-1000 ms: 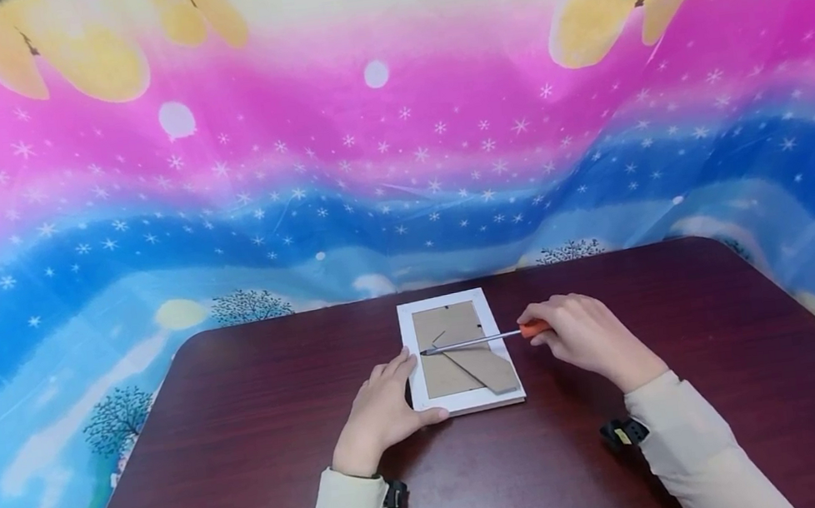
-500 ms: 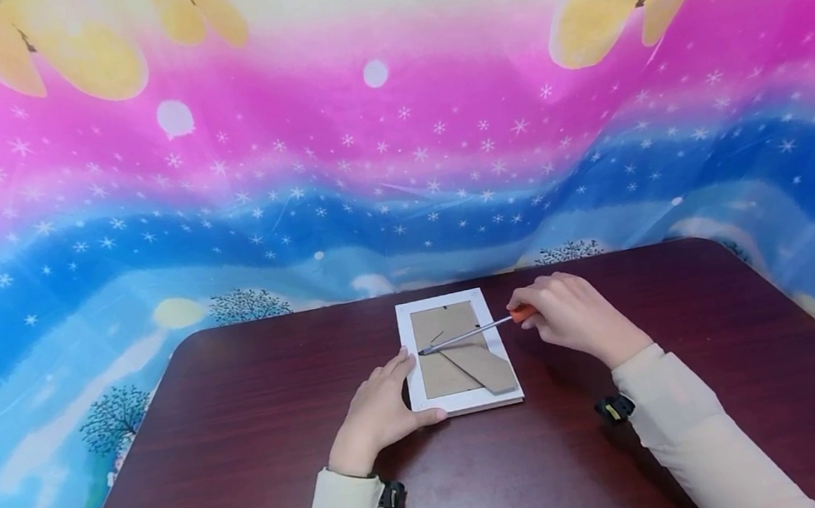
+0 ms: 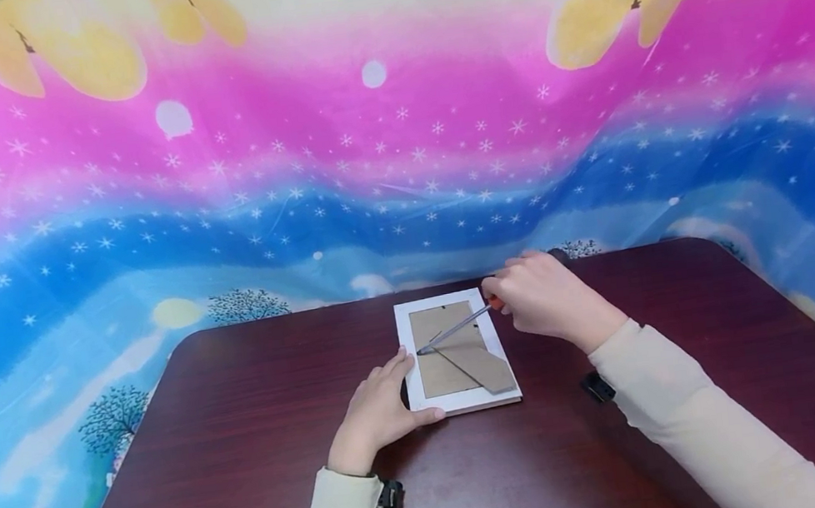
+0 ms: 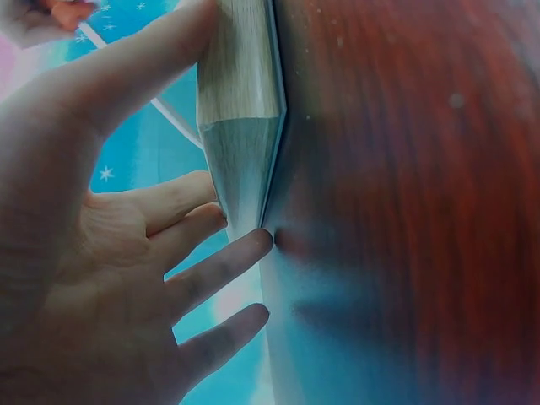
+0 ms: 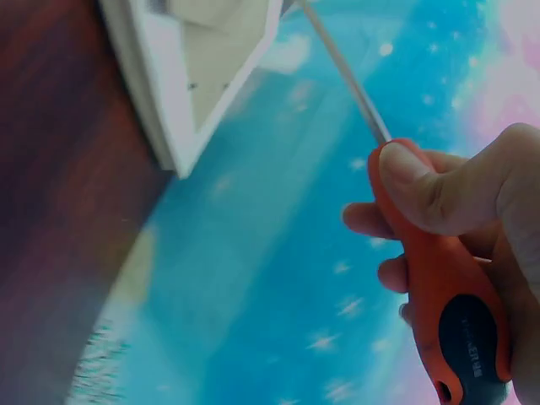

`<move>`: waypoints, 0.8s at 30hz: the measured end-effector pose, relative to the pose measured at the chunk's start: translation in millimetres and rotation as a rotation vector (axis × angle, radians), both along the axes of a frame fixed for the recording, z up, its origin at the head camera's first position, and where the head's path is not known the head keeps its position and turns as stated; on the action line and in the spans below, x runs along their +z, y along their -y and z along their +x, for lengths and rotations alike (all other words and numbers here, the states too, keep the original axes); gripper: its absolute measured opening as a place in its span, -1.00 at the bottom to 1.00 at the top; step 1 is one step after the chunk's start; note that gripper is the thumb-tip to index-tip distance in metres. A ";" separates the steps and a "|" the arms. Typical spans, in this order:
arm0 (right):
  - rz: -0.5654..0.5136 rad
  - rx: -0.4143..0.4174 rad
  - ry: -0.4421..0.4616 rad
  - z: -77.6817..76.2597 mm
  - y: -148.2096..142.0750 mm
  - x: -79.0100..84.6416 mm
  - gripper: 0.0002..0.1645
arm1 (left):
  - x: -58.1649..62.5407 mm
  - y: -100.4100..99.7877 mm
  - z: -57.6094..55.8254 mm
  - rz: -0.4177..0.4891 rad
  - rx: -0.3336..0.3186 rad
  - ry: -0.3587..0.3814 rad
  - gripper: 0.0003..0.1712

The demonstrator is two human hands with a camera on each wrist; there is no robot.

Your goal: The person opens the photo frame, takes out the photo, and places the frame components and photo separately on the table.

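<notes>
A white picture frame (image 3: 462, 399) lies face down on the table, its brown backing board (image 3: 440, 380) and fold-out stand leg (image 3: 487, 371) showing. My left hand (image 3: 377, 417) rests at its lower left corner, thumb along the near edge and straight, spread fingers against the left side. In my right hand (image 3: 552, 296) I grip a screwdriver by its orange and black handle (image 5: 434, 261), thumb lying along it. The metal shaft (image 3: 459, 326) slants down across the backing, with its tip at the board's left edge, near my left fingertips.
The dark red-brown table (image 3: 247, 440) has rounded far corners. Behind it hangs a colourful printed cloth (image 3: 384, 181) with snowflakes, close to the table's far edge. Small dark tabs (image 3: 475, 326) sit along the backing's edge.
My right hand has moved left and away from me, rising, so the screwdriver now slants more steeply while its tip stays at the left edge. The left hand and frame have hardly moved.
</notes>
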State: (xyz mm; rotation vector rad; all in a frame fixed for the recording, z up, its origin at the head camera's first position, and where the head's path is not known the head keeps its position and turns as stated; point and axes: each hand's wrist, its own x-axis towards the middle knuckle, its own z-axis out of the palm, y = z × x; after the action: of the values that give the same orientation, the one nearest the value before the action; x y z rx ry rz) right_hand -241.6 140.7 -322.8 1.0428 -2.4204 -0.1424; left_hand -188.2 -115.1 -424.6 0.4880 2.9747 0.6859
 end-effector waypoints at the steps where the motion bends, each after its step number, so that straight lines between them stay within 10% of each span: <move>1: 0.023 0.014 -0.021 1.2 4.2 4.6 -0.80 | -0.4 0.1 0.0 0.000 0.000 0.000 0.08; 13: 0.389 0.018 -0.121 13.8 59.5 46.6 -0.87 | -0.1 1.7 -0.5 -0.007 0.001 -0.010 0.06; 24: 0.440 0.005 -0.093 14.7 57.1 46.9 -0.84 | 4.0 -0.9 0.3 -0.013 0.027 -0.022 0.06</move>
State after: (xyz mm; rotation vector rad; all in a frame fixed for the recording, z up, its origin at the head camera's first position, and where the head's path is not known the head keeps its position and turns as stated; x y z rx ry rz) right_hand -227.0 83.6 -275.8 1.1941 -2.3538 -0.7320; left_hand -187.9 -114.3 -420.6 0.4578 3.0096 0.6672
